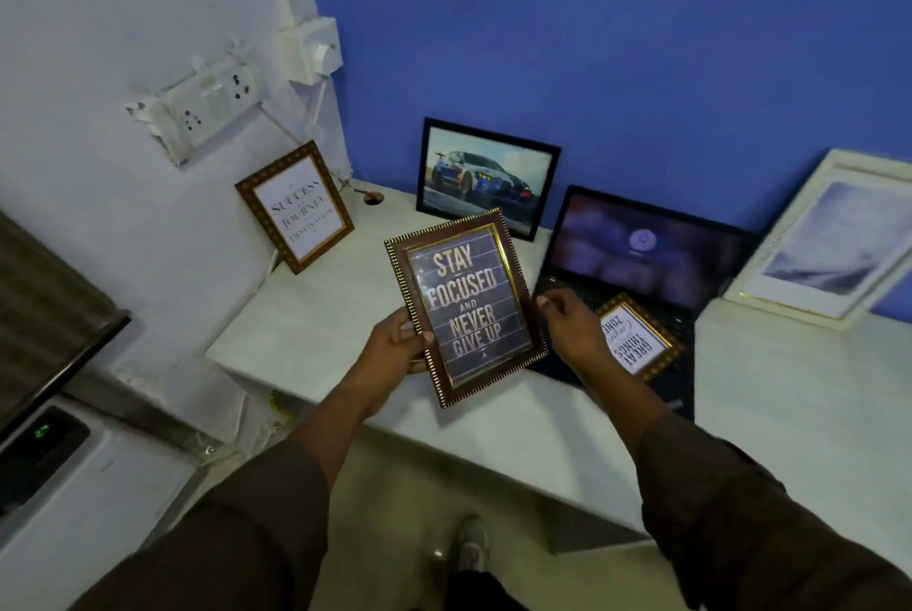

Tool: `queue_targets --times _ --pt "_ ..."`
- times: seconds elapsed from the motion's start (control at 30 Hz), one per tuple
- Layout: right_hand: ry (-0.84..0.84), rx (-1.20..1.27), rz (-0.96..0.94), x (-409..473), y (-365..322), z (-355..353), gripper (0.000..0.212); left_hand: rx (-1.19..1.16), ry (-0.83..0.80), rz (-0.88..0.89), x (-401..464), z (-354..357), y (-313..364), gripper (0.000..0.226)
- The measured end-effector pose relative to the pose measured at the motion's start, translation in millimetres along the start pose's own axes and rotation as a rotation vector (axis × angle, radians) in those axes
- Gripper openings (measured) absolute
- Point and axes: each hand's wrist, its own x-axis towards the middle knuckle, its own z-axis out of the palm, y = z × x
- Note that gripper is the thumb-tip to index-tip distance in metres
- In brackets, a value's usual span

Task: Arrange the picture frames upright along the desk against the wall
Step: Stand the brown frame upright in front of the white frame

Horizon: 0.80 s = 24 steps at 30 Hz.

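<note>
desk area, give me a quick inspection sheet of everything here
surface: pale desk set in a corner, blue wall behind
job's things: success frame leans on the left wall; car frame and white frame lean on the blue wall; stay focused frame held above the desk; small gold frame lies flat on the laptop
clutter: open laptop, screen lit
grip: left hand and right hand each hold a side edge of the stay focused frame
cables: white cable runs down from the wall socket
surroundings: switchboard, white appliance lower left
</note>
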Motion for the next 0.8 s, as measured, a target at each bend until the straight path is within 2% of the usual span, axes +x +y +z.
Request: queue_targets --times 0.2,0.5,0.57,0.8 --pt "-0.039 0.321 0.05 -50.8 19.2 -24.6 0.038 0.012 -0.205 -0.013 -35.4 21.4 -0.7 0.034" --pt "0.179 0.553 0.131 -101.7 49.0 -76.2 0.038 0.367 -0.26 0.041 -36.6 90.0 1.2 0.033" --pt "0.225 0.59 0.154 -104.6 61.5 -96.9 0.038 0.289 -0.305 -0.013 -35.3 120.9 8.3 0.035" --pt "0.322 0.643 0.211 -97.8 115.9 -166.5 0.045 -0.195 -0.369 -0.267 3.3 234.2 24.9 0.07"
